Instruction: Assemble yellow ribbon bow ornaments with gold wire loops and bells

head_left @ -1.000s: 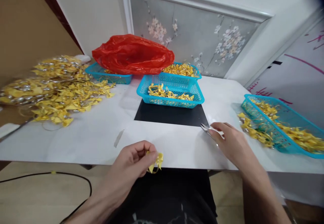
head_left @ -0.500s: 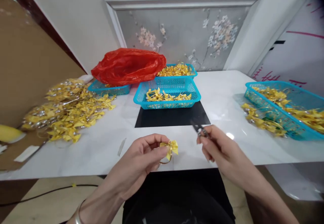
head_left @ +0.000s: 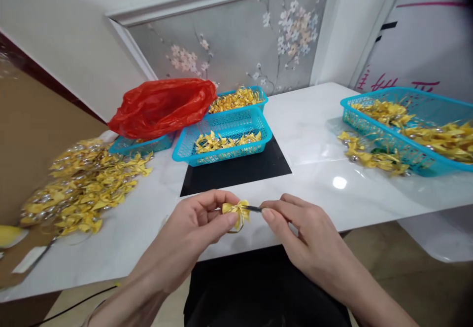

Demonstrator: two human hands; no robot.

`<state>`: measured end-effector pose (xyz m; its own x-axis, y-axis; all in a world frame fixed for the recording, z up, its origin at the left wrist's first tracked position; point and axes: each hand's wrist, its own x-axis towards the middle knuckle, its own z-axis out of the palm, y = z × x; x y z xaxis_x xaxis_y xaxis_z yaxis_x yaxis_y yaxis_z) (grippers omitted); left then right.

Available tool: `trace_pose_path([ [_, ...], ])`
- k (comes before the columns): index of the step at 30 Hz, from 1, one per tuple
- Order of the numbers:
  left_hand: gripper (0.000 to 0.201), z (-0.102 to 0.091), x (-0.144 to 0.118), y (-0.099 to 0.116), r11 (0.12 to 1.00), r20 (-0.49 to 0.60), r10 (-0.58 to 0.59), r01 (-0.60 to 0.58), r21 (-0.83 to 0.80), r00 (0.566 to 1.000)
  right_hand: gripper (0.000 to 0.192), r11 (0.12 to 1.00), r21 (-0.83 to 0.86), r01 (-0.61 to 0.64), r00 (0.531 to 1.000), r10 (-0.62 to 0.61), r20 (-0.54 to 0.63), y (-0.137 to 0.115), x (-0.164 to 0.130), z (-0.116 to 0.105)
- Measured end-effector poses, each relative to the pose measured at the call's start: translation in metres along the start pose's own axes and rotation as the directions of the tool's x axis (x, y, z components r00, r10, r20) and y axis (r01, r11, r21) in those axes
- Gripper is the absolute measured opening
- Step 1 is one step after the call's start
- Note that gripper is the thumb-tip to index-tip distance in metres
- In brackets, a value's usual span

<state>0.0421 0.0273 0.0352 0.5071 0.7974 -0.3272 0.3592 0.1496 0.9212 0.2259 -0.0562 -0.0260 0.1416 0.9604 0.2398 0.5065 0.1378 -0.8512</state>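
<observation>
Above the near edge of the one white table (head_left: 303, 144), my left hand (head_left: 194, 228) pinches one yellow bow (head_left: 242, 209) between thumb and fingers, closed right down on it. A loop of thin gold cord hangs from the bow. My right hand (head_left: 310, 233) is closed too, thumb against fingers, around one slim dark tool (head_left: 254, 208). The tool points left, its tip at the bow's right side; I cannot tell whether the two touch, and my fingers hide the rest of the tool.

I count four blue baskets: a front basket (head_left: 188, 159) standing partly on one black mat (head_left: 236, 170), a rear basket (head_left: 263, 99) just behind it, a left basket (head_left: 162, 143) partly covered by one red bag (head_left: 162, 110), and a right basket (head_left: 424, 164). Yellow bows lie in the front, rear and right ones, too tangled to number. One large heap of bows (head_left: 99, 184) spreads over the table's left side, and one small cluster (head_left: 369, 159) lies just beside the right basket.
</observation>
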Motion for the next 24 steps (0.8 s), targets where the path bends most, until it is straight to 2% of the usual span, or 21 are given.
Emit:
trace_pose_path([
  [9, 0.016, 0.013, 0.01, 0.007, 1.0, 0.05, -0.006, 0.006, -0.001, 0.999, 0.03, 0.998, 0.056, -0.009, 1.0, 0.01, -0.011, 0.004, 0.006, -0.006],
  [17, 0.016, 0.014, 0.01, 0.01, 1.0, 0.065, -0.001, 0.001, -0.003, 0.998, 0.027, 0.997, 0.07, -0.019, 1.0, 0.019, -0.002, 0.005, 0.009, -0.007],
  [22, 0.018, 0.012, 0.012, 0.008, 1.0, 0.034, 0.003, -0.003, 0.004, 0.999, 0.027, 0.995, 0.103, -0.007, 0.999, 0.011, -0.037, 0.005, 0.012, -0.005],
  [24, 0.019, 0.011, 0.012, 0.008, 1.0, 0.02, 0.011, -0.011, 0.005, 1.0, 0.03, 0.999, 0.053, 0.009, 0.998, -0.005, -0.069, 0.007, 0.014, -0.004],
])
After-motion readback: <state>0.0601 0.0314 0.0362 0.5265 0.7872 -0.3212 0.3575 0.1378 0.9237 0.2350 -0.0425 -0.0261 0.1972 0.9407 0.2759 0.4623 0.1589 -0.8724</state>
